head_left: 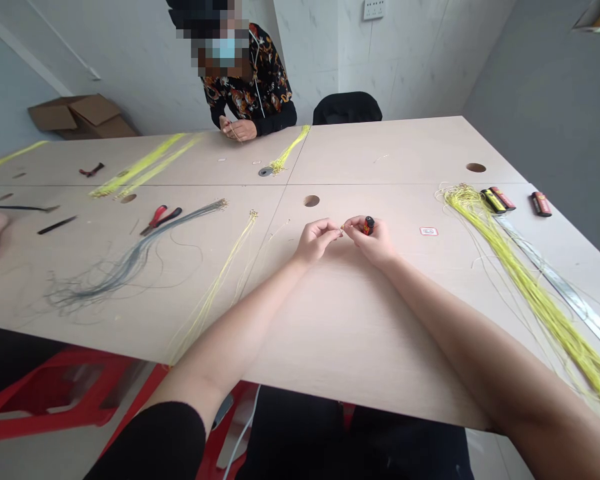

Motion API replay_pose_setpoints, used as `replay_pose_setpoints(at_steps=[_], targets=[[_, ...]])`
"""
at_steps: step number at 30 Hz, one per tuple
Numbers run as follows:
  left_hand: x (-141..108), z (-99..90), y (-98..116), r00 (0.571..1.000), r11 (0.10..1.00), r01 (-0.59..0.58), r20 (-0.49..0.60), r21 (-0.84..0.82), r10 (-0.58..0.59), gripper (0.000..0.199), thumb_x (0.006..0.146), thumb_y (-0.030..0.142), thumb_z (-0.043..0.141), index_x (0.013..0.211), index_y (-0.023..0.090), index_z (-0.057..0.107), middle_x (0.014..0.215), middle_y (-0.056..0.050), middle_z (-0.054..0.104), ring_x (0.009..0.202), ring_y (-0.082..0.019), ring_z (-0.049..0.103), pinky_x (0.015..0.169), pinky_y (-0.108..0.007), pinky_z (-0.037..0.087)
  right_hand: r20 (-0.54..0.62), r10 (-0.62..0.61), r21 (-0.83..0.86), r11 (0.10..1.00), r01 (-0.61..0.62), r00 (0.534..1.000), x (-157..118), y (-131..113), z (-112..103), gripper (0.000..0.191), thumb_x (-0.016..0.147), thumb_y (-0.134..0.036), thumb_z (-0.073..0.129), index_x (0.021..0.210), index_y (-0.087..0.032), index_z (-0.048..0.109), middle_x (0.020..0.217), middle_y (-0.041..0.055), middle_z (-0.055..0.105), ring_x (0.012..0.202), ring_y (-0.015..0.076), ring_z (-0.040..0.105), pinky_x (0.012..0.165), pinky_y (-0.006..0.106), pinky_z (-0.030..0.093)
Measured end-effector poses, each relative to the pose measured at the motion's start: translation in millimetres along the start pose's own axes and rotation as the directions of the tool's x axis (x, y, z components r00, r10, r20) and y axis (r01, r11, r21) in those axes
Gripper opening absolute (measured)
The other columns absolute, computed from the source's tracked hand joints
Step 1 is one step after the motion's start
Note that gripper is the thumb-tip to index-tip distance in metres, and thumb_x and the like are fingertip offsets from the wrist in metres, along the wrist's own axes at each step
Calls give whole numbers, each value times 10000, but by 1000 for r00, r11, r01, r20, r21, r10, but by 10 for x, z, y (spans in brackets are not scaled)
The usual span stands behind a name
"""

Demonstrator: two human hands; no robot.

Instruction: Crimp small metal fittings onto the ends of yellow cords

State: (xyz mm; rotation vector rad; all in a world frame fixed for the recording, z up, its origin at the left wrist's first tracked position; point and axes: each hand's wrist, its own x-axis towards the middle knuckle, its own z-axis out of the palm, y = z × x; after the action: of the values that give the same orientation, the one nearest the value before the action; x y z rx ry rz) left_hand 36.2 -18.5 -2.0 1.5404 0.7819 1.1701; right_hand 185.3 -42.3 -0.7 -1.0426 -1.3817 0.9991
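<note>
in the head view, the table (pixel 355 333) is ending in a straight near edge; the left hand (pixel 314 241) and right hand (pixel 374 244) are pinching a tiny gold piece (pixel 342 229) between their fingers, the right also clasping a dark cylinder (pixel 369 225). a red-bordered label (pixel 429 231) is showing unreadable print; thin yellow strands (pixel 530 293) are lying rightward.

1 head cam, near, above tbl (pixel 330 333), faces fwd/down twd wall (pixel 410 53).
</note>
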Motion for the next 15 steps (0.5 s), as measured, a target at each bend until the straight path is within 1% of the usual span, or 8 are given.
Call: replay_pose_setpoints(at_steps=[5,10,15], targets=[[8,-12,-25,999,999,19,-31,37,-18,154,663,259,594,553,154,570,534,27,515,538,-78,417,568,-243,347,31,-59,-120,991,62,998,-13,-7,6,176,764,-312,550,665,-167,565,535,-46,341,515,76,282,507,251,240],[6,-15,-31,999,998,17,-45,68,-14,155,660,251,576,540,158,545,509,35,476,522,-76,383,542,-239,317,63,-87,-173,980,96,994,-8,13,9,150,769,-292,509,698,-168,553,588,-25,437,537,86,323,531,252,271],[1,-10,-26,998,994,6,-67,113,1,143,666,241,570,552,159,542,529,31,482,530,-80,390,529,-236,305,57,-92,-220,970,103,994,0,20,6,124,755,-272,494,705,-171,545,638,-4,505,559,97,369,549,252,296]])
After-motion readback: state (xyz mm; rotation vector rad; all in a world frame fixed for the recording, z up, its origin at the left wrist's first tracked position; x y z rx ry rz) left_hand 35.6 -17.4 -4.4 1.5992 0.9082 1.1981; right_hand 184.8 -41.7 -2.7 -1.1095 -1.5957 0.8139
